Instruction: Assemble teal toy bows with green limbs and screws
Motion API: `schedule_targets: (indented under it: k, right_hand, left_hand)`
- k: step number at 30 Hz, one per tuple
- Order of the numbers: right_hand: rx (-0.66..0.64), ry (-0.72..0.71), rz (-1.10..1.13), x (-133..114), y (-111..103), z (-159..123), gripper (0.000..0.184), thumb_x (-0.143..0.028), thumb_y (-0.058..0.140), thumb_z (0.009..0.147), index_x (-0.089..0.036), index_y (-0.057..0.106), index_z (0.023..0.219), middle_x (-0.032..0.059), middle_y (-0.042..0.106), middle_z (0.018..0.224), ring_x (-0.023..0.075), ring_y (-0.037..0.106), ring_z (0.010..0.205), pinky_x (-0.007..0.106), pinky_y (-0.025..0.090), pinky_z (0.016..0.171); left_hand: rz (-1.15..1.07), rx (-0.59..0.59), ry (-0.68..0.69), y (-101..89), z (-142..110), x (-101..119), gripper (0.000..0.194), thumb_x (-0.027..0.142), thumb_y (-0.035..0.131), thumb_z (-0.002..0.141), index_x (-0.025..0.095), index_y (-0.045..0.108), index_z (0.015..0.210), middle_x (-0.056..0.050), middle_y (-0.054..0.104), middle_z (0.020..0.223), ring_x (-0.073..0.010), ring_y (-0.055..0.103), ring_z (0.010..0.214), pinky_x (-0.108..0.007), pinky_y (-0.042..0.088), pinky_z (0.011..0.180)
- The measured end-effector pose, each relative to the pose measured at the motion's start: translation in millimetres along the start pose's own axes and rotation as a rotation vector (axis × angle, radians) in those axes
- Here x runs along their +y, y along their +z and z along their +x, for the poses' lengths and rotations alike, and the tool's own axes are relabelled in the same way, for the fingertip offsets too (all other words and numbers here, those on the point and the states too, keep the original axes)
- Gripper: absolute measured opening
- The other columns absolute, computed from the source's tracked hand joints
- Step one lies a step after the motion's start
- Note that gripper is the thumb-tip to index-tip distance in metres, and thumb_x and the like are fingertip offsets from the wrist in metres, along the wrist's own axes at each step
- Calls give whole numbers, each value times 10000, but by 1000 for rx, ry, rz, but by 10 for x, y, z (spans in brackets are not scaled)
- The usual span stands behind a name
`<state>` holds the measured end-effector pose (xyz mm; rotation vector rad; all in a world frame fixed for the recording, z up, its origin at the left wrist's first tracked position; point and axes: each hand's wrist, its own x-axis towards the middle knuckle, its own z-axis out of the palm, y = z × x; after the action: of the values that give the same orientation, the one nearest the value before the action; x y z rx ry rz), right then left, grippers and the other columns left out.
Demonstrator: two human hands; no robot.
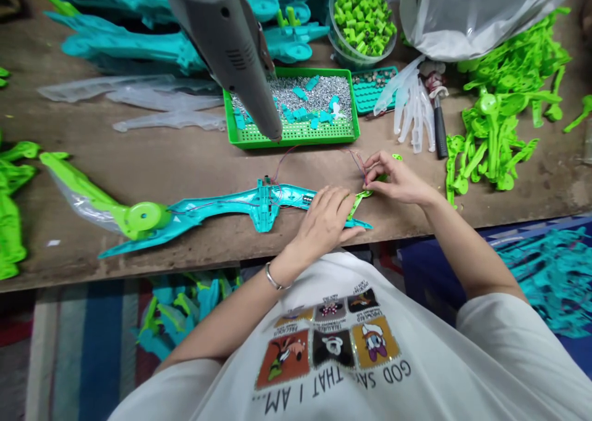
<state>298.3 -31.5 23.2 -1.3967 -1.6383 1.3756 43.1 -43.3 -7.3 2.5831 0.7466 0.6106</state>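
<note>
A long teal plastic shell (217, 204), shaped like a toy bow, lies along the table with thin wires running in it. A green limb (143, 219) with a clear strip is fitted at its left end. My left hand (326, 214) is closed over the shell's right part, thumb on the near side, covering some of it. Beside it, my right hand (393, 177) pinches thin red and blue wires (358, 162) above a green piece (356, 205) at the shell's right end. My right fingertips partly hide the wire ends.
A grey power screwdriver (231, 51) hangs over a green tray (291, 138) of screws and teal bits. Behind are teal shells (124, 48) and a tub (342, 54) of green parts. Green limbs (490, 137) and a black-handled tool (439, 128) lie to the right.
</note>
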Motion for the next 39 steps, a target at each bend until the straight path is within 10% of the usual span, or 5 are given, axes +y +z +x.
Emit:
schedule_targets:
  k: [39]
  right_hand:
    - [33,-16,-105,3,-61,63,275,-164,641,763,-231,521,1002,48,703,950,207,699,859,391,579,799]
  left_hand:
    - [212,-234,-32,-42,267,232,899,642,699,878,107,444,1554,-164,573,1182,-331,514,1097,-425,442,991]
